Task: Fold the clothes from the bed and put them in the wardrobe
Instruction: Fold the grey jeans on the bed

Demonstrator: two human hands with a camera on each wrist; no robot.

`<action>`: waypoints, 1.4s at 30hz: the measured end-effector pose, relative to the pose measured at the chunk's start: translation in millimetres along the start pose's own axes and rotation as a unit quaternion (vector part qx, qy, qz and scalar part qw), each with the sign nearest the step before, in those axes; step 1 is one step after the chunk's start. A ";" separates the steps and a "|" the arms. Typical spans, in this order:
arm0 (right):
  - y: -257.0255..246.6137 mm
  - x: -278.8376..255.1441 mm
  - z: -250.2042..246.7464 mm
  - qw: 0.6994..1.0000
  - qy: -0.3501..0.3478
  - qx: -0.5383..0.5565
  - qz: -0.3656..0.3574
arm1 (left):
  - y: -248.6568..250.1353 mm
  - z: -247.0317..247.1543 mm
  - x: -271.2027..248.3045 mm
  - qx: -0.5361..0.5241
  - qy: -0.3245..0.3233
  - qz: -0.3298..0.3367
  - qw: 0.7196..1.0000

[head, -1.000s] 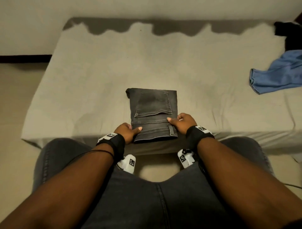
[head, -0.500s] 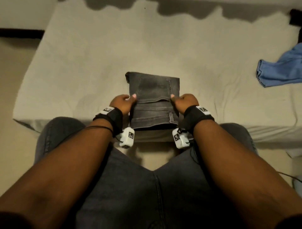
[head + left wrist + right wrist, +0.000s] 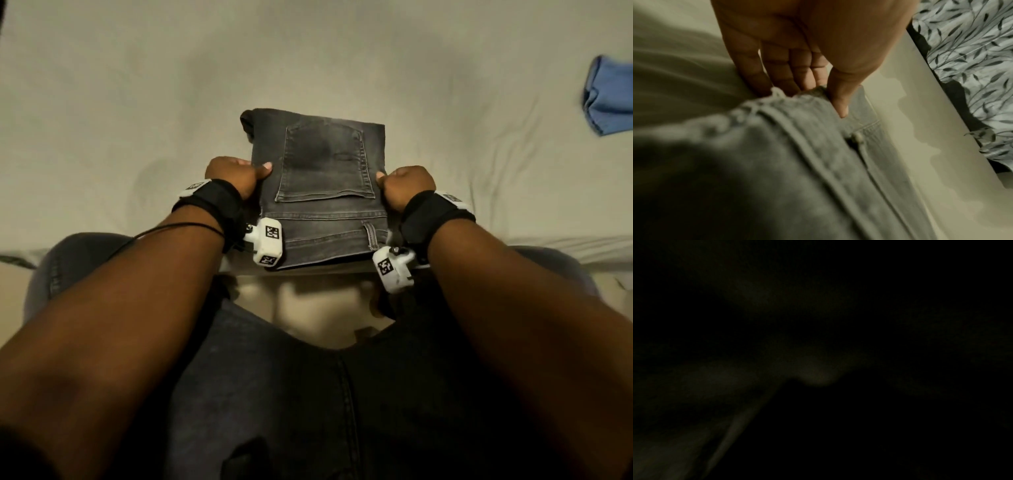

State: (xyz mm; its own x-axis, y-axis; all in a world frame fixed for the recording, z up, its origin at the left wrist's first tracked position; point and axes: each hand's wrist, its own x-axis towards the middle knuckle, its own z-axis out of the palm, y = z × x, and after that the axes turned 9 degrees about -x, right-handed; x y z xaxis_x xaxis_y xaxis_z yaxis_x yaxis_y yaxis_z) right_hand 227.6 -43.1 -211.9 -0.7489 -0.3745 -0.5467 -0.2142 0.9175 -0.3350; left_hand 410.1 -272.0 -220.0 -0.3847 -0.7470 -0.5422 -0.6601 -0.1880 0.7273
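Observation:
A folded pair of dark grey jeans (image 3: 318,192) lies at the near edge of the bed (image 3: 137,102), back pocket up. My left hand (image 3: 236,174) grips its left side, thumb on top and fingers tucked under the stack. The left wrist view shows those fingers (image 3: 789,76) slid beneath the grey jeans (image 3: 797,162) and the thumb pressing on top. My right hand (image 3: 402,185) grips the right side the same way, thumb on top. The right wrist view is dark and shows nothing clear.
A blue garment (image 3: 609,99) lies on the bed at the far right. My legs in dark jeans (image 3: 308,394) stand against the bed's near edge. A leaf-patterned fabric (image 3: 966,56) hangs beyond the bed in the left wrist view.
Both hands slid from the jeans' near corners up along the sides to mid-height and took hold of the stack. The head view moved closer and lower over the bed.

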 end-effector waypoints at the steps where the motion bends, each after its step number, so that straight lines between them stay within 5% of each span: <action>1: -0.9 0.9 0.2 1.000 0.002 -0.001 0.006 | 0.6 1.7 0.0 0.023 0.010 0.004 1.000; 4: -17.3 2.9 -6.2 0.997 0.070 0.002 -0.029 | 18.3 6.0 -6.9 0.123 0.107 0.164 0.973; 5: -24.5 2.0 -10.6 0.994 0.090 -0.017 -0.065 | 28.3 9.5 -9.8 0.164 0.096 0.255 0.948; 7: -39.9 -0.2 -14.1 0.979 0.105 -0.087 -0.152 | 48.3 21.9 -15.1 0.285 -0.029 0.351 0.891; 10: -49.0 5.0 -0.3 0.961 0.007 -0.186 -0.205 | 47.9 41.8 -7.2 0.402 -0.146 0.265 0.864; 13: -35.6 19.3 18.0 0.964 -0.055 -0.197 -0.169 | 27.7 45.9 10.8 0.399 -0.159 0.183 0.884; 19: -28.5 29.8 22.8 0.971 -0.067 -0.173 -0.150 | 26.8 50.9 21.6 0.395 -0.148 0.154 0.893; 25: -34.8 17.7 14.9 0.971 -0.064 -0.177 -0.145 | 35.4 47.1 4.1 0.417 -0.129 0.173 0.883; 30: -38.3 -31.9 25.8 0.955 0.004 -0.236 -0.178 | 24.9 53.7 -59.0 0.434 -0.150 0.313 0.831; 32: -31.0 -54.3 39.0 0.956 0.031 -0.213 -0.198 | 2.5 59.8 -82.6 0.409 -0.170 0.318 0.838; 38: 28.6 -83.1 77.8 0.944 0.109 -0.208 -0.230 | -69.7 48.7 -99.0 0.400 -0.090 0.339 0.847; 42: 25.2 -81.0 70.5 0.961 0.091 -0.129 -0.226 | -71.5 36.8 -96.1 0.310 -0.076 0.248 0.915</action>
State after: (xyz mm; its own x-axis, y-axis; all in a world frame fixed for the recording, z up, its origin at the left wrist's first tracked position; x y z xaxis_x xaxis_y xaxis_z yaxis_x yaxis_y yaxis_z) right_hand 327.1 1.0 -230.1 -0.6354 -0.7342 -0.2390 -0.6741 0.6784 -0.2921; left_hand 470.5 -163.3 -235.4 -0.7903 -0.5362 -0.2966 -0.6007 0.5825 0.5475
